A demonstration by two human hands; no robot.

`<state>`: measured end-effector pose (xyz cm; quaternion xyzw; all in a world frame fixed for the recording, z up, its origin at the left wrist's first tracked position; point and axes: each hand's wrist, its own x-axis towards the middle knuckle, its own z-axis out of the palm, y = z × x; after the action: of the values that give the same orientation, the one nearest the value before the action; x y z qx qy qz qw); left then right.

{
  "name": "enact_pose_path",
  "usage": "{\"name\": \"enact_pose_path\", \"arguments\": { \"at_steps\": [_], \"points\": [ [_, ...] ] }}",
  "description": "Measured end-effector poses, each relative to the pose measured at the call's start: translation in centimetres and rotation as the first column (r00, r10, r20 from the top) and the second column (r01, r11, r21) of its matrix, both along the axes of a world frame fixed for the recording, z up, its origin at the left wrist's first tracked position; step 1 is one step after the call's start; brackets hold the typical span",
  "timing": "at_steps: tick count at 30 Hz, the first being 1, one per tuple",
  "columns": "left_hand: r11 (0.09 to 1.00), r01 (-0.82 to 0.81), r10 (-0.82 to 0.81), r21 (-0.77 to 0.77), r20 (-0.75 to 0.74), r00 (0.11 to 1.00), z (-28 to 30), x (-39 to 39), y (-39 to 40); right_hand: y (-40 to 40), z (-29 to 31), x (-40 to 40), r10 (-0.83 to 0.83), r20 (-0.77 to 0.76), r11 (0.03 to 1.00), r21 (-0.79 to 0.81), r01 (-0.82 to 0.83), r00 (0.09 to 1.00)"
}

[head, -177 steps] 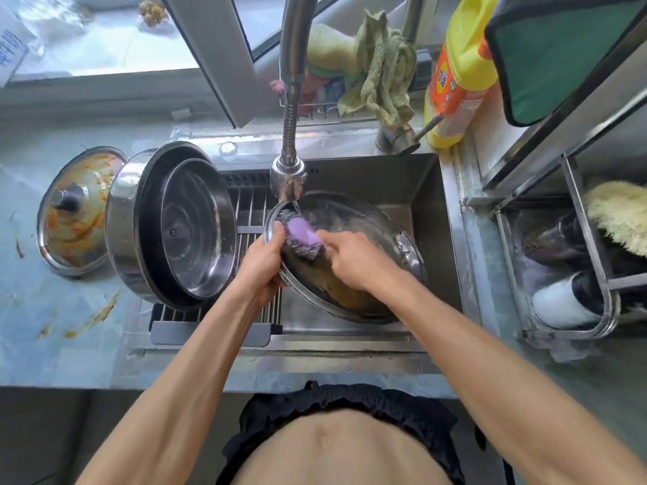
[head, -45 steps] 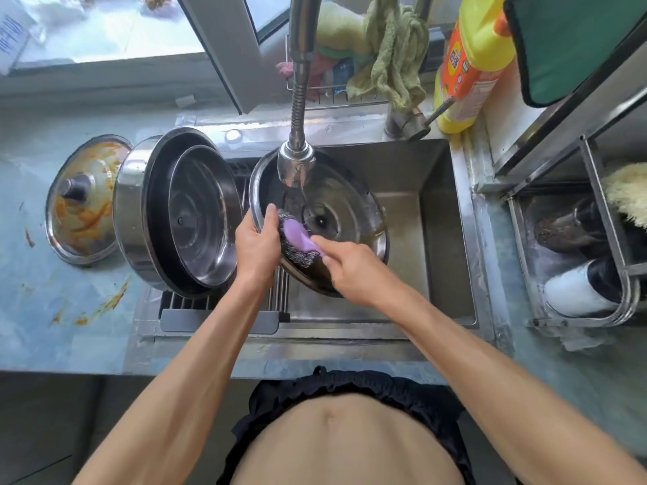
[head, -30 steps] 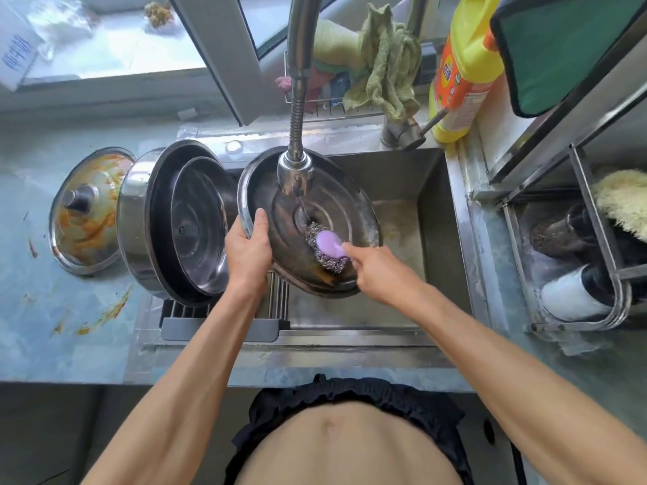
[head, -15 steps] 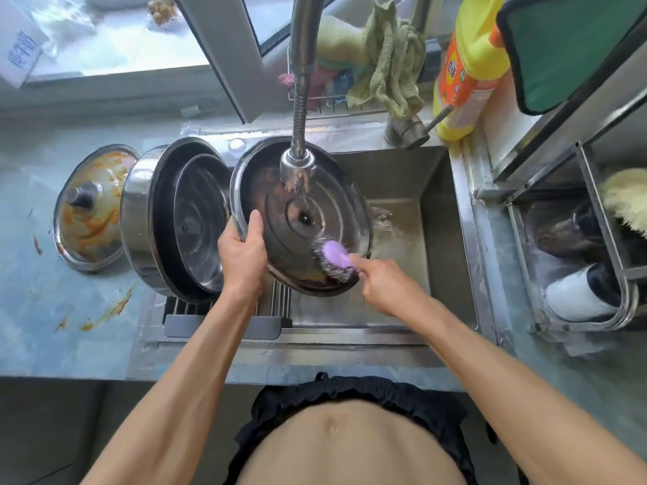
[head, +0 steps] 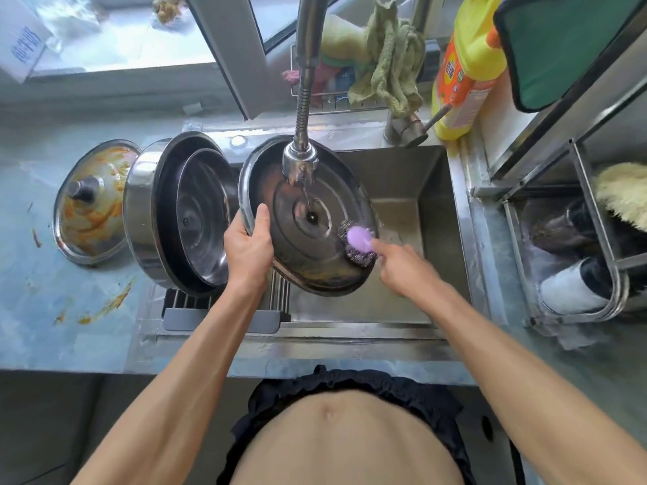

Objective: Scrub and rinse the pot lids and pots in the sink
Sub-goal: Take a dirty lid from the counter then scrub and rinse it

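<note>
Your left hand (head: 249, 247) grips the rim of the steel pot lid (head: 308, 218), thumb hooked over the edge, holding it tilted on edge above the sink (head: 413, 176), underside toward you. Your right hand (head: 402, 266) pinches the purple handle of the steel-wool scrubber (head: 359, 242), pressed on the lid's lower right edge. A thin stream from the faucet head (head: 300, 162) falls near the lid's centre. Orange residue clings along the lower rim — work the scrubber round that band and turn the lid with your left hand so each part passes under the water. A stained glass lid (head: 92, 201) waits on the counter, beside the steel pot (head: 147, 211) — not yet done.
</note>
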<state>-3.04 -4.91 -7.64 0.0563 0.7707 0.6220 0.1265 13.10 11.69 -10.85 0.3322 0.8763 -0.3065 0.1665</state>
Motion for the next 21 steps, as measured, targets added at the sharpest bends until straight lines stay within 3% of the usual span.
{"name": "enact_pose_path", "arguments": {
  "at_steps": [4,6,11,15,17,19,21],
  "points": [
    [0.999,-0.04,0.039,-0.026,-0.04,0.998,-0.3,0.3,0.3,-4.8,1.7,0.0,0.036,-0.175,0.968,-0.238,-0.077,0.984],
    [0.998,-0.063,0.063,-0.023,-0.003,0.998,-1.0,0.6,0.2,-5.2,2.1,-0.2,0.013,-0.251,0.957,-0.278,-0.085,0.968],
    [0.996,-0.088,0.088,0.003,-0.021,0.996,-1.2,0.8,0.1,-1.9,1.6,1.0,0.024,-0.048,0.993,-0.117,-0.029,0.999],
    [0.998,-0.065,0.065,-0.004,0.019,0.998,-1.3,1.1,0.6,-5.3,3.3,-0.5,0.063,-0.266,0.964,-0.234,-0.128,0.962],
    [0.997,-0.07,0.07,0.012,0.03,0.997,-1.1,1.2,0.4,-3.6,2.6,-0.3,0.043,-0.223,0.976,-0.197,-0.088,0.974],
    [0.999,-0.051,0.051,0.019,-0.006,0.999,-1.0,1.0,0.3,-1.9,1.6,0.7,0.061,-0.086,0.989,-0.128,-0.072,0.994],
    [1.0,-0.01,0.009,-0.015,-0.031,0.999,-1.0,1.0,0.4,-2.9,1.9,0.7,0.077,-0.103,0.987,-0.132,-0.091,0.992]
  ]
}}
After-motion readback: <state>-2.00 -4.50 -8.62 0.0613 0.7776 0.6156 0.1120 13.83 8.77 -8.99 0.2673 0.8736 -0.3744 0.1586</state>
